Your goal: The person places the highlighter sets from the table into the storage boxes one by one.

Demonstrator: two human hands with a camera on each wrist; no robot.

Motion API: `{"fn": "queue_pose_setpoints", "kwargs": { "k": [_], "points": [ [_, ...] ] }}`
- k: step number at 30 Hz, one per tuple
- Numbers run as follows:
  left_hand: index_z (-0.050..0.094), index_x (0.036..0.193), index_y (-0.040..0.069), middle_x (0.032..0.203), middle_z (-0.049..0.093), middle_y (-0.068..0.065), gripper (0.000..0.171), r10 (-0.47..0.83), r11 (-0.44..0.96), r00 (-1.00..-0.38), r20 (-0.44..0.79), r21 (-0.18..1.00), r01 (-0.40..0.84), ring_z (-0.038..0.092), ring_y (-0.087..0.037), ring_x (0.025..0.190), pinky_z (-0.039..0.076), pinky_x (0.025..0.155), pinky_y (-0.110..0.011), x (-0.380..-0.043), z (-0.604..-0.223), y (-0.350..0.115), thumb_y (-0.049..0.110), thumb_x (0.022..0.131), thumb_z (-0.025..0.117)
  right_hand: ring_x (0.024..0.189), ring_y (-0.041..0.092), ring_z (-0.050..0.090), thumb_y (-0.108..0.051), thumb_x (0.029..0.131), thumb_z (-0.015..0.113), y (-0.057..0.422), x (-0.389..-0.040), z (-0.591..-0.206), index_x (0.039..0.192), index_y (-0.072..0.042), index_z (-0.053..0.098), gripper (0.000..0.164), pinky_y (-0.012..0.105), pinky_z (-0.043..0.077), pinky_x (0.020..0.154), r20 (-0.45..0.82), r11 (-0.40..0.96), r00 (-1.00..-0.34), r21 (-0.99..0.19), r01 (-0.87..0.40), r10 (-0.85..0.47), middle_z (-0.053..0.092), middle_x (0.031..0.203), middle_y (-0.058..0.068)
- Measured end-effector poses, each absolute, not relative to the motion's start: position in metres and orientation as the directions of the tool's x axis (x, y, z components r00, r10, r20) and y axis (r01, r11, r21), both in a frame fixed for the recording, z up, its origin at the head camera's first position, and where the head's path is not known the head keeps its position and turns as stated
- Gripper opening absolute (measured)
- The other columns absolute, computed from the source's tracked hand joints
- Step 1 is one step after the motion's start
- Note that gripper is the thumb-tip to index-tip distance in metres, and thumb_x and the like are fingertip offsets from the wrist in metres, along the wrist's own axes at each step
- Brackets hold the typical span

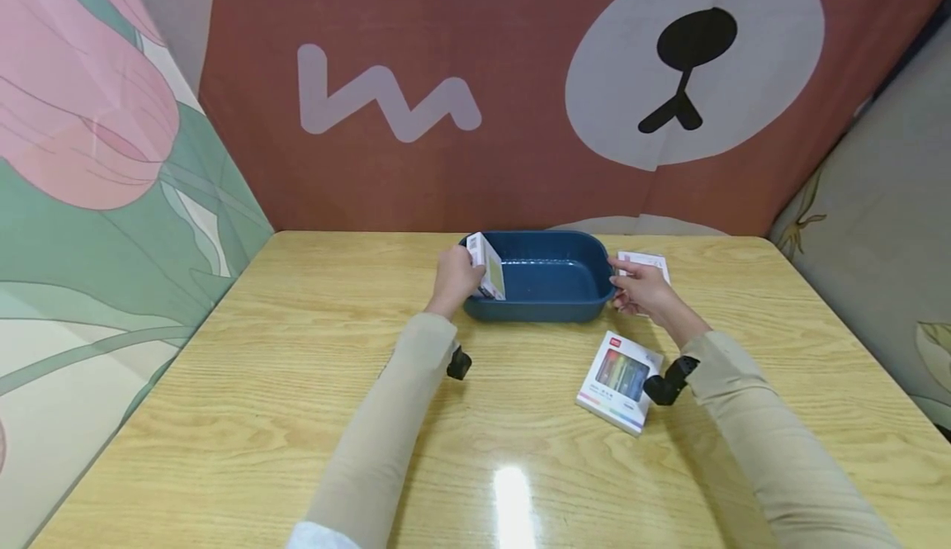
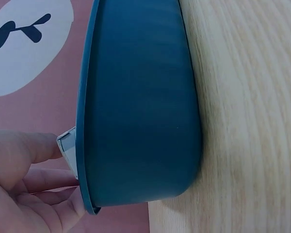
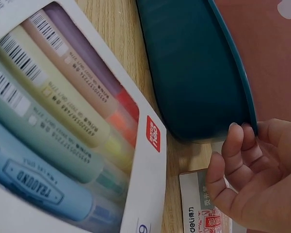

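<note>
A dark blue plastic basin stands near the back edge of the table. My left hand grips a small white box that leans tilted inside the basin's left end. In the left wrist view, a corner of that box shows above the rim between thumb and fingers; the rest is behind the basin wall. At the opposite end, my right hand pinches the basin's rim between thumb and fingertips. Beneath the right hand lies another white box with deli lettering, partly covered by the hand.
A white windowed box of coloured highlighters lies in front of the basin, near my right wrist. All of it rests on a wood-grain table. A brown printed cloth hangs directly behind the table's back edge.
</note>
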State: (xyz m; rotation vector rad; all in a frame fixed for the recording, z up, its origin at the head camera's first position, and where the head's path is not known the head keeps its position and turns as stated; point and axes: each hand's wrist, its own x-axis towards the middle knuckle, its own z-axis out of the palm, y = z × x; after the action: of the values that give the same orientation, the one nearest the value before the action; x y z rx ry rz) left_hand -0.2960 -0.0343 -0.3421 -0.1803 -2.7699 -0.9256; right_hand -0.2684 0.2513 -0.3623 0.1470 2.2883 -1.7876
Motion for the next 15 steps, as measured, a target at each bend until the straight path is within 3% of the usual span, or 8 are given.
{"fn": "queue_pose_setpoints", "kwargs": {
  "k": [7, 11, 15],
  "points": [
    [0.06, 0.067, -0.002, 0.066, 0.059, -0.011, 0.016, 0.074, 0.822, -0.981, 0.177, 0.546, 0.161, 0.055, -0.022, 0.061, 0.045, 0.054, -0.031, -0.318, -0.36, -0.033, 0.01, 0.079, 0.061, 0.049, 0.007, 0.054, -0.007, 0.094, 0.039, 0.251, -0.269, -0.363, 0.142, -0.007, 0.022, 0.051, 0.023, 0.045, 0.048, -0.242, 0.258, -0.968, -0.941, 0.218, -0.062, 0.05, 0.06, 0.002],
    [0.063, 0.08, -0.006, 0.076, 0.062, -0.015, 0.012, 0.07, 0.841, -0.989, 0.129, 0.525, 0.128, 0.059, -0.027, 0.072, 0.047, 0.061, -0.034, -0.306, -0.349, -0.028, 0.005, 0.081, 0.058, 0.049, 0.007, 0.054, -0.007, 0.094, 0.04, 0.251, -0.269, -0.363, 0.142, -0.008, 0.022, 0.051, 0.023, 0.045, 0.048, -0.242, 0.262, -0.969, -0.94, 0.218, -0.059, 0.05, 0.059, 0.001],
    [0.062, 0.075, -0.005, 0.073, 0.061, -0.015, 0.011, 0.121, 0.877, -0.966, 0.229, 0.431, 0.212, 0.059, -0.028, 0.07, 0.047, 0.06, -0.034, -0.294, -0.347, -0.025, 0.003, 0.081, 0.057, 0.049, 0.008, 0.054, -0.006, 0.094, 0.041, 0.251, -0.268, -0.364, 0.142, -0.008, 0.023, 0.051, 0.023, 0.045, 0.048, -0.237, 0.269, -0.97, -0.939, 0.214, -0.053, 0.05, 0.058, 0.002]
  ]
}}
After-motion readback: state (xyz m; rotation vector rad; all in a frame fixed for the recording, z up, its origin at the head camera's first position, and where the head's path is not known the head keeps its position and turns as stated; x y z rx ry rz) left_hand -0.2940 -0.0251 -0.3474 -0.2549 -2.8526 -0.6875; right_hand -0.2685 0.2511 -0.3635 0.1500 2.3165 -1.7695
